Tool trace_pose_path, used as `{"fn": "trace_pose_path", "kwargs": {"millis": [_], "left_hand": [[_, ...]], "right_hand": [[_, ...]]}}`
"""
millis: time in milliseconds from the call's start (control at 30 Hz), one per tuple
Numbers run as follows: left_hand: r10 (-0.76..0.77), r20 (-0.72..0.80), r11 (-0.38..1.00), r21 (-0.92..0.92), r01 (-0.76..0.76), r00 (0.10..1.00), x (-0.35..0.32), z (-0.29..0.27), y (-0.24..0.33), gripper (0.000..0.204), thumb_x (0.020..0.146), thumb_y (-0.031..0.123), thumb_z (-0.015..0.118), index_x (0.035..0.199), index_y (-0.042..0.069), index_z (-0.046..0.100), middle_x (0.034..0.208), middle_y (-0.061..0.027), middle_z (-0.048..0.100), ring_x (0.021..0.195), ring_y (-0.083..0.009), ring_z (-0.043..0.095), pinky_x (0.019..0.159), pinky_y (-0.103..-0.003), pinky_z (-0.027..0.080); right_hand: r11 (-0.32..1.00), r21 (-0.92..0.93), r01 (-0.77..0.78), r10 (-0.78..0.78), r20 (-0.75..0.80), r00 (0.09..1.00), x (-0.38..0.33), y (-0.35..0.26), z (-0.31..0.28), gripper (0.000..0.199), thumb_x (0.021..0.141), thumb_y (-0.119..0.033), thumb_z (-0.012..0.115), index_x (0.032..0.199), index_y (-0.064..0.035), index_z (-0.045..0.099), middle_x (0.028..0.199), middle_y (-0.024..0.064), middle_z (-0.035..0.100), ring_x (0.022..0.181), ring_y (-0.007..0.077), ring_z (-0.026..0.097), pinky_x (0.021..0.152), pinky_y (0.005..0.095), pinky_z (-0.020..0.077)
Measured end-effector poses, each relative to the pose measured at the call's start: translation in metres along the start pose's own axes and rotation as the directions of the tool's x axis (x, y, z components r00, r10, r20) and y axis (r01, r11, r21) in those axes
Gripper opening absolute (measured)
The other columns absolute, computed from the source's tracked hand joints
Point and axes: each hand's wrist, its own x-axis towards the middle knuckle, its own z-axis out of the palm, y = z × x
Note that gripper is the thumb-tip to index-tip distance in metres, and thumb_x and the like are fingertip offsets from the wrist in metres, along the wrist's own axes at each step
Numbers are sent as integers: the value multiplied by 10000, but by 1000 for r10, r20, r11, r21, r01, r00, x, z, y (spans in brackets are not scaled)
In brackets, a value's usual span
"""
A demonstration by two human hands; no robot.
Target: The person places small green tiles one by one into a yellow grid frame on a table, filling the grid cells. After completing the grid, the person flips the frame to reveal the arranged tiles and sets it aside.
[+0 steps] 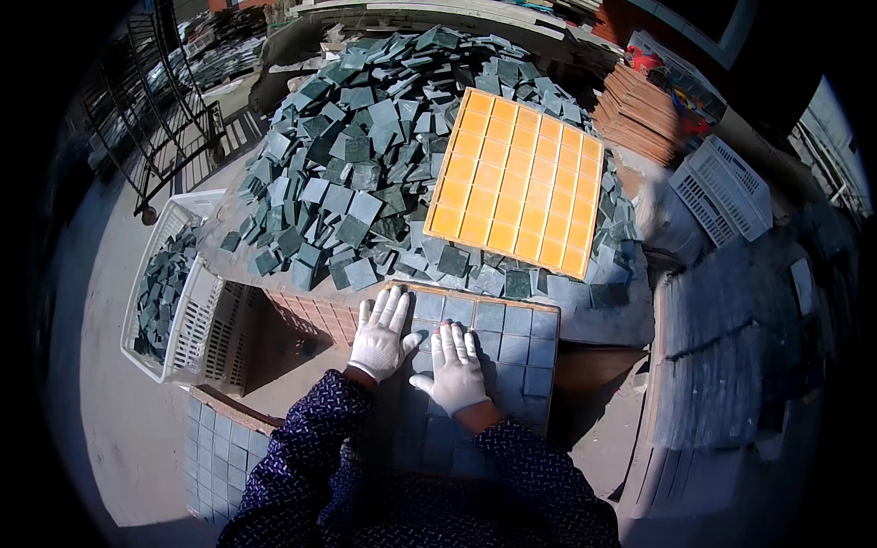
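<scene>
Both my hands wear white gloves and lie flat, fingers spread, on a grid tray filled with grey-green square tiles (512, 342) right in front of me. My left hand (382, 335) rests on the tray's near left corner. My right hand (457, 367) presses on the tiles beside it. Neither hand holds anything. Behind the tray a big heap of loose dark green tiles (356, 155) covers the table. An empty orange grid tray (519, 183) lies tilted on the heap's right side.
A white plastic crate (187, 301) with some green tiles stands at the left. Another white crate (722, 187) sits at the right, with stacked brown trays (644, 114) behind it. Stacks of filled tile sheets (713, 365) lie at the right, another sheet (215, 457) at the lower left.
</scene>
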Motion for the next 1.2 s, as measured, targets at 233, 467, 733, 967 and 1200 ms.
{"fn": "trace_pose_path", "kwargs": {"millis": [233, 467, 733, 967, 1200], "left_hand": [[51, -8, 995, 84, -50, 999, -12, -5, 13, 884, 864, 683, 414, 1474, 54, 300, 1526, -172, 290, 1421, -361, 240, 1123, -584, 157], [111, 11, 994, -3, -111, 994, -53, -15, 22, 882, 860, 672, 436, 1456, 31, 326, 1501, -205, 318, 1394, -378, 294, 1123, -576, 174], [126, 14, 991, -47, -125, 992, -52, -19, 22, 845, 867, 651, 454, 1439, 36, 364, 1495, -198, 336, 1386, -378, 312, 1119, -569, 197], [147, 3, 989, -17, -147, 989, -64, -21, 22, 806, 875, 602, 504, 1414, 14, 391, 1472, -204, 370, 1380, -399, 312, 1110, -576, 212], [150, 44, 978, -156, -141, 988, -66, -29, 20, 815, 864, 614, 498, 1404, 10, 412, 1468, -209, 376, 1383, -405, 310, 1112, -574, 209]], "right_hand": [[993, 119, -18, 19, -6, 1000, -12, 63, -37, 839, 828, -545, 612, 1384, 38, 378, 1467, 242, 341, 1385, 382, 295, 1139, 514, 218], [956, -86, -279, 274, -62, 960, -39, 118, -39, 922, 798, -604, 605, 1401, 50, 360, 1498, 269, 265, 1396, 410, 252, 1138, 538, 181], [999, 23, -43, 44, -36, 998, 19, 41, -3, 951, 808, -628, 577, 1419, 57, 328, 1501, 275, 264, 1407, 405, 233, 1156, 513, 156], [919, -191, -345, 316, -165, 934, -30, 132, -25, 959, 801, -601, 604, 1396, 96, 322, 1486, 304, 266, 1391, 443, 244, 1141, 526, 187], [989, 138, -48, 51, -22, 998, 10, 61, -12, 938, 824, -604, 591, 1441, 32, 284, 1505, 274, 242, 1397, 419, 251, 1150, 514, 200]]}}
